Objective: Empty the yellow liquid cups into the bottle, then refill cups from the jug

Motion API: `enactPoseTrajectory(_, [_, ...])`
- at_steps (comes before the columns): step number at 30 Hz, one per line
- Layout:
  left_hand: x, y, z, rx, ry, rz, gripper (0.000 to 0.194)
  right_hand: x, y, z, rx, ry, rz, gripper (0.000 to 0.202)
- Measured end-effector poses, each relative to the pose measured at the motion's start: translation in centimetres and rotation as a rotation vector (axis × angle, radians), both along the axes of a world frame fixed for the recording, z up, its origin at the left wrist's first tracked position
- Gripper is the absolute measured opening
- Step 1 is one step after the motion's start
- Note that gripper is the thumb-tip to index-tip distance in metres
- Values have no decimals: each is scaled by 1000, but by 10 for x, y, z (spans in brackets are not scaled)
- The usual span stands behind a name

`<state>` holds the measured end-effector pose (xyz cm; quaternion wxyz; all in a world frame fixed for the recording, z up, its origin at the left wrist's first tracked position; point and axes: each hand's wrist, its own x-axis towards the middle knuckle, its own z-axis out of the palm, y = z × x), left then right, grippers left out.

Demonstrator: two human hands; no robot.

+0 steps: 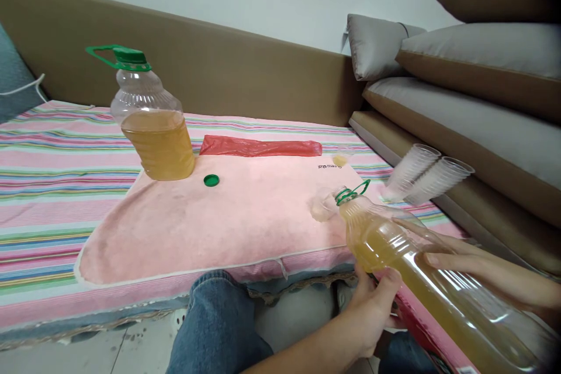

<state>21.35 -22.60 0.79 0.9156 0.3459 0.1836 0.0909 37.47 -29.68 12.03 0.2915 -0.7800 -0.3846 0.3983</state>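
Note:
A large clear bottle of yellow liquid (394, 245) is tilted steeply on its side between my hands, its uncapped neck with a green ring handle pointing left. My left hand (372, 310) grips it from below near the shoulder, fingers partly hidden behind it. On its far side, my right hand (473, 263) is pressed along the body, thumb on top. The bottle's mouth is at a clear plastic cup (323, 204) on the pink mat (245, 216). Farther back stands another clear cup (340, 159) with a little yellow liquid. A green cap (211, 180) lies on the mat.
A second big bottle (162, 146), green-capped and part full, stands upright at the left. Behind the mat lies a folded red plastic bag (260, 146). Two stacks of clear cups (429, 178) lean by piled cushions (473, 111) on the right. Striped cloth (35, 204) covers the bed.

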Motion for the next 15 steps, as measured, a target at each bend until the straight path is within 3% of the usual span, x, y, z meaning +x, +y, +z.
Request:
enactPoseTrajectory(10, [-1,1,2,-11,5,2,113,-4,2,3,10,43,-19,59])
enactPoseTrajectory(15, [0,1,2,-1,2,-4,110,-7,4,5,-6,78,-24,66])
